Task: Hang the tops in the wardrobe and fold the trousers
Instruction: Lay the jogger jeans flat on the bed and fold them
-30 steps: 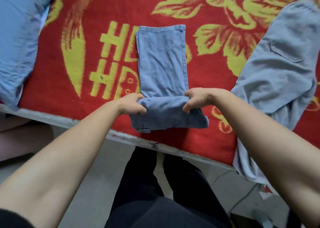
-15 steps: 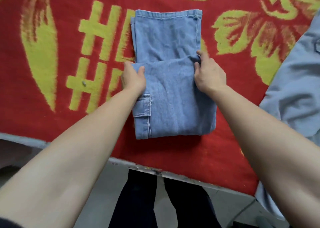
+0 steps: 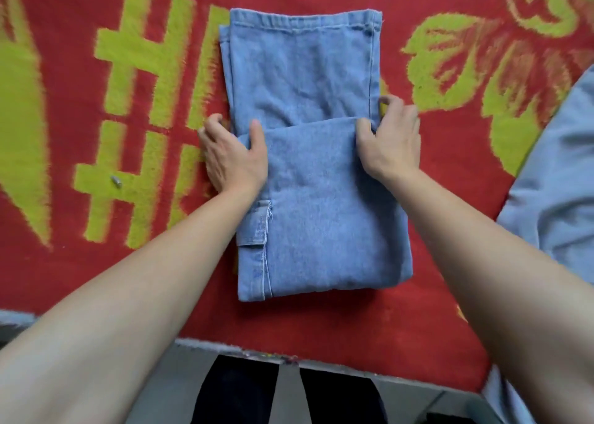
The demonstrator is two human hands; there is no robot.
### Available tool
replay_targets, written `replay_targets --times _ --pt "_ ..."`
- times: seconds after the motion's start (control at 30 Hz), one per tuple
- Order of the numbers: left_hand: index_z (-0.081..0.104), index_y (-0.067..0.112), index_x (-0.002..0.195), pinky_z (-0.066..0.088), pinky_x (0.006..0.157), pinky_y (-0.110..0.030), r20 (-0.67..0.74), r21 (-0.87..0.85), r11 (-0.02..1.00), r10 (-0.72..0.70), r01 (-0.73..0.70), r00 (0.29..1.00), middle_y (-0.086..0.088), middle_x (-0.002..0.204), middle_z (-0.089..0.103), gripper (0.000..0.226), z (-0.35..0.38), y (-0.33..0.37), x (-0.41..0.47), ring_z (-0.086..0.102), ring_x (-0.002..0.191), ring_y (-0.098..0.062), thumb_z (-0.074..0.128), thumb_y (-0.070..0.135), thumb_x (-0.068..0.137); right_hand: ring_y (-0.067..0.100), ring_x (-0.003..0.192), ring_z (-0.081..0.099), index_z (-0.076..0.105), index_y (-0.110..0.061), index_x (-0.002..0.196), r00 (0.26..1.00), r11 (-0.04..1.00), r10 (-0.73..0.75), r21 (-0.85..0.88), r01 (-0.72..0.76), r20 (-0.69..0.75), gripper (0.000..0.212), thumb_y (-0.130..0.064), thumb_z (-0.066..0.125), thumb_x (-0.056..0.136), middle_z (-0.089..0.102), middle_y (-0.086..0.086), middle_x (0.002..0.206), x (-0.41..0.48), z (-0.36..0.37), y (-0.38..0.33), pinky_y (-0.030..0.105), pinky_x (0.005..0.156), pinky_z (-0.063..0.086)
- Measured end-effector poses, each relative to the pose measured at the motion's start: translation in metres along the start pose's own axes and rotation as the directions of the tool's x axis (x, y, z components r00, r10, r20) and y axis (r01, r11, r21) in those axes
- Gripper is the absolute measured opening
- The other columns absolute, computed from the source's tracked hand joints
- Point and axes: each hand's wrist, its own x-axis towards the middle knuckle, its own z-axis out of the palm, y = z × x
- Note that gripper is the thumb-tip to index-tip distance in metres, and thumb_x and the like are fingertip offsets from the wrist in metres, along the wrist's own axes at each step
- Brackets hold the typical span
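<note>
Trousers: we see the folded denim trousers (image 3: 321, 205) on the red blanket (image 3: 450, 230), toward its near edge. Their long axis runs away from us, hems at the far end.
Left hand (image 3: 231, 158): thumb on top of the upper fold's left corner, fingers curled at its side, pinching it.
Right hand (image 3: 393, 140): pinches the right corner likewise.
Writing: we read a yellow-green H in two rows, the rest covered.

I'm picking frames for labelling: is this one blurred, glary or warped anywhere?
Head view: soft even light, no glare; the jeans, left hand and right hand are fairly sharp; the blanket pattern smears toward the edges; wide-angle stretch enlarges the corners.
</note>
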Motion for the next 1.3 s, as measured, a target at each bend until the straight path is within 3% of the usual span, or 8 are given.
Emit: replay_targets --times 0.1,0.2,0.3,0.53,0.8,1.03,1.17,1.3 --pt "0.042 0.004 0.126 0.031 0.099 -0.035 0.092 -0.066 0.984 -0.160 0.166 0.983 -0.015 0.128 0.051 0.057 0.003 0.013 0.038 0.047 0.122 -0.032 0.055 0.048 0.092 0.028 0.128 0.045 0.041 -0.014 0.142 0.994 0.974 0.104 0.196 -0.111 0.042 0.059 -0.050 0.046 0.095 0.044 0.012 0.138 0.042 -0.009 -0.021 0.037 0.107 0.033" --pt "0.035 0.006 0.132 0.035 0.098 -0.040 0.138 0.075 0.994 -0.087 0.077 0.987 -0.015 0.131 0.048 0.060 0.001 0.016 0.036 0.046 0.123 -0.035 0.055 0.045 0.091 0.029 0.122 0.046 0.049 -0.017 0.132 0.961 0.969 -0.223 -0.145 0.200 -0.165 0.051 -0.047 0.047 0.091 0.045 0.012 0.133 0.037 -0.008 -0.035 0.039 0.100 0.037" --pt "0.037 0.010 0.137 0.036 0.097 -0.042 0.101 0.207 0.969 0.114 -0.133 0.988 -0.017 0.133 0.045 0.053 -0.002 0.001 -0.005 0.046 0.121 -0.035 0.049 0.039 0.096 0.034 0.127 0.044 0.055 -0.018 0.132 0.882 0.862 -0.471 -0.230 0.451 -0.034 0.044 -0.042 0.045 0.097 0.044 0.017 0.140 -0.013 0.015 -0.023 0.042 0.104 0.034" --pt "0.037 0.008 0.138 0.035 0.095 -0.042 0.137 0.146 0.986 0.063 -0.083 0.989 -0.018 0.131 0.043 0.056 -0.012 -0.016 -0.032 0.045 0.120 -0.036 0.054 0.036 0.093 0.034 0.124 0.049 0.053 -0.014 0.138 0.901 0.881 -0.433 -0.197 0.430 0.029 0.053 -0.046 0.051 0.096 0.050 0.015 0.137 -0.061 0.029 0.000 0.045 0.100 0.036" --pt "0.034 0.009 0.138 0.038 0.106 -0.037 0.243 -0.165 0.966 -0.155 0.199 0.957 -0.004 0.130 0.053 0.089 -0.001 0.047 0.087 0.047 0.126 -0.027 0.075 0.053 0.073 0.029 0.138 0.038 0.027 -0.011 0.153 0.987 0.965 0.155 0.206 -0.162 0.050 0.093 -0.065 0.058 0.083 0.040 0.011 0.150 0.066 -0.008 -0.044 0.039 0.115 0.029" --pt "0.057 0.020 0.076 0.056 0.069 -0.033 0.367 -0.549 0.786 -0.078 0.283 0.927 0.003 0.074 0.061 0.023 -0.024 0.088 0.088 0.060 0.070 -0.014 0.062 0.009 0.057 0.019 0.063 0.064 0.067 -0.010 0.087 0.909 0.682 0.200 0.615 -0.397 0.366 0.039 -0.026 0.077 0.053 0.068 0.005 0.078 0.072 -0.035 -0.072 0.030 0.056 0.048" --pt "0.070 0.017 0.075 0.048 0.061 -0.026 0.328 -0.610 0.748 -0.063 0.262 0.943 0.010 0.067 0.063 0.021 -0.050 0.071 0.049 0.056 0.065 -0.006 0.062 0.010 0.057 0.012 0.065 0.056 0.066 -0.016 0.074 0.967 0.682 0.069 0.696 -0.226 0.246 0.014 -0.021 0.064 0.061 0.061 0.000 0.071 0.030 -0.054 -0.059 0.028 0.058 0.047" --pt "0.075 0.008 0.086 0.040 0.064 -0.034 0.371 -0.213 0.977 0.086 -0.005 0.925 -0.012 0.082 0.068 0.019 -0.085 0.021 -0.002 0.065 0.081 -0.027 0.066 0.014 0.071 0.003 0.071 0.047 0.069 -0.021 0.070 0.974 0.920 -0.180 0.374 0.117 0.136 0.009 -0.030 0.069 0.070 0.053 -0.001 0.070 -0.029 -0.069 -0.015 0.024 0.060 0.036"
